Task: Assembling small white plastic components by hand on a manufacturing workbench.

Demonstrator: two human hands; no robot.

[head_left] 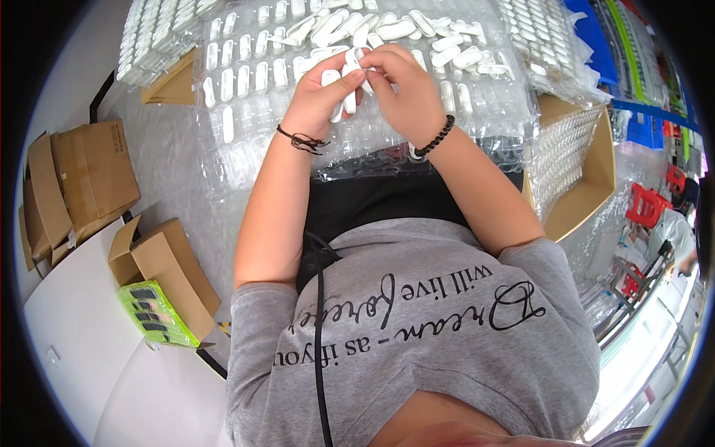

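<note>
Over the middle of the clear plastic tray (pixel 257 153), in the head view, I am seeing the wearer's two bare hands working close together. The left hand (pixel 328 91) is pinching a few elongated white plastic pieces (pixel 350 103) between its thumb and fingers, some of their ends pointing toward the tray's near edge. The right hand (pixel 402 83) is meeting them from the other side, its fingers bending in at their upper end; I cannot tell whether its fingertips are pinching one or only touching it. Toward the tray's far edge, a loose heap of similar parts (pixel 328 30) is spreading from the middle toward the right edge, while short rows of parts (pixel 243 80) are sitting in the pockets along the left edge. Beyond the far left corner, a stack of filled trays (pixel 160 37) is standing, and another stack (pixel 536 37) is rising past the right edge. Below that one, an open cardboard box (pixel 602 175) is holding more clear trays (pixel 570 160). A cord bracelet (pixel 302 141) is circling the left wrist, a black beaded one (pixel 438 138) the right.
</note>
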